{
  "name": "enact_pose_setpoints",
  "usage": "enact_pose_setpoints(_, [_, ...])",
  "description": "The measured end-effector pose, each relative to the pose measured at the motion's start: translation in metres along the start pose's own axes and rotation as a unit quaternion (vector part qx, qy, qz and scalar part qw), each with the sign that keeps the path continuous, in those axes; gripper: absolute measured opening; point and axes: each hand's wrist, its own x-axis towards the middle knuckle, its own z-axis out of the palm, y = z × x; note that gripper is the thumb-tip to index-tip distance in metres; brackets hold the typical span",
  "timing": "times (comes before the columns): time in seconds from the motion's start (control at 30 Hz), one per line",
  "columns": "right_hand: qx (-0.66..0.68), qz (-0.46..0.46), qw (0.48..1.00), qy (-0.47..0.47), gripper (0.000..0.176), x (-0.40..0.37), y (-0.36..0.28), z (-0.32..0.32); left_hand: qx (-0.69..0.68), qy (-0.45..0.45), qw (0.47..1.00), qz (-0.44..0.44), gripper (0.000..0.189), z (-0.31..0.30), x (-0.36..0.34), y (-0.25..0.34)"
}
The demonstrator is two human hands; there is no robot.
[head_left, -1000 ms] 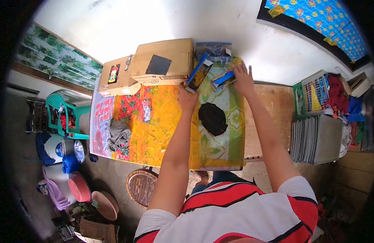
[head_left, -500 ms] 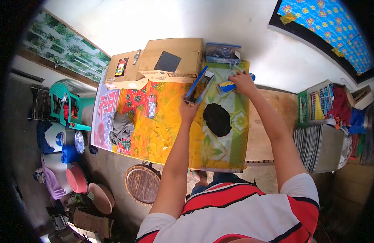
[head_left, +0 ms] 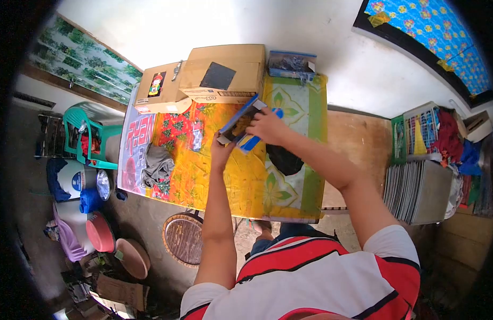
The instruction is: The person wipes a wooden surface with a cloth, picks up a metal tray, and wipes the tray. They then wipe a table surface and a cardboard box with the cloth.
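Tilted over the middle of the table is an open blue box with a dark inside. Its lower end is gripped by my left hand, fingers closed at the corner. My right hand lies across the box's right side, its fingers curled over a blue-and-yellow packet. That packet runs along the box's right edge and is partly covered by the hand. Just below my right forearm sits a round black cloth item, partly hidden by the arm.
Two cardboard boxes stand at the table's back. Beside them is another blue box with dark contents. A grey cloth lies at the left. A round wooden stool is by the front edge, and a green chair stands farther left.
My left hand has moved left with the blue box. My right hand has brought the blue-and-yellow packet leftward and down, from beside the box to its right edge.
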Motion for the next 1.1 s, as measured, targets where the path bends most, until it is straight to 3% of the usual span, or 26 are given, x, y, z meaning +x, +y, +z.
enact_pose_setpoints(0.03, [-0.002,-0.003,1.000,0.009,0.034,0.008,-0.013,0.009,0.008,-0.023,0.998,-0.061,0.062,-0.006,-0.001,0.015])
enact_pose_setpoints(0.13, [0.042,0.030,0.998,0.041,0.034,0.011,-0.025,0.003,0.075,-0.044,0.993,-0.079,0.066,-0.035,0.002,0.022])
enact_pose_setpoints(0.17, [0.067,0.048,0.995,0.051,0.033,0.012,-0.025,-0.005,0.059,-0.028,0.995,-0.075,0.075,-0.035,-0.003,0.035])
enact_pose_setpoints(0.27, [0.189,0.078,0.979,-0.002,0.059,0.003,0.006,-0.030,0.061,0.020,0.996,-0.063,0.079,-0.039,-0.014,0.052])
enact_pose_setpoints(0.3, [0.245,0.119,0.961,-0.054,0.059,0.001,0.023,-0.050,0.060,0.019,0.996,-0.068,0.080,-0.043,-0.016,0.055])
enact_pose_setpoints(0.37, [0.137,0.233,0.963,-0.011,0.053,-0.011,0.070,-0.021,0.076,0.041,0.995,-0.046,0.080,-0.043,-0.023,0.057])
enact_pose_setpoints(0.5, [-0.057,0.400,0.905,0.134,0.045,-0.033,0.148,0.002,0.164,0.084,0.983,-0.002,0.086,-0.035,-0.038,0.064])
enact_pose_setpoints(0.7, [0.018,0.487,0.872,0.050,0.030,-0.046,0.178,0.029,0.249,0.086,0.964,0.028,0.092,-0.006,-0.055,0.080])
enact_pose_setpoints(0.8, [0.037,0.453,0.873,0.178,0.020,-0.060,0.161,0.020,0.241,0.099,0.965,0.020,0.090,-0.009,-0.062,0.078])
enact_pose_setpoints(0.9, [0.058,0.472,0.858,0.194,0.031,-0.074,0.129,-0.021,0.219,0.111,0.969,0.030,0.089,-0.012,-0.071,0.081])
enact_pose_setpoints(1.03, [0.134,0.358,0.890,0.246,0.025,-0.081,0.068,-0.066,0.197,0.139,0.968,0.065,0.090,-0.008,-0.082,0.094])
enact_pose_setpoints(1.1, [0.163,0.263,0.912,0.268,0.021,-0.069,0.028,-0.072,0.177,0.137,0.965,0.138,0.088,-0.003,-0.084,0.104])
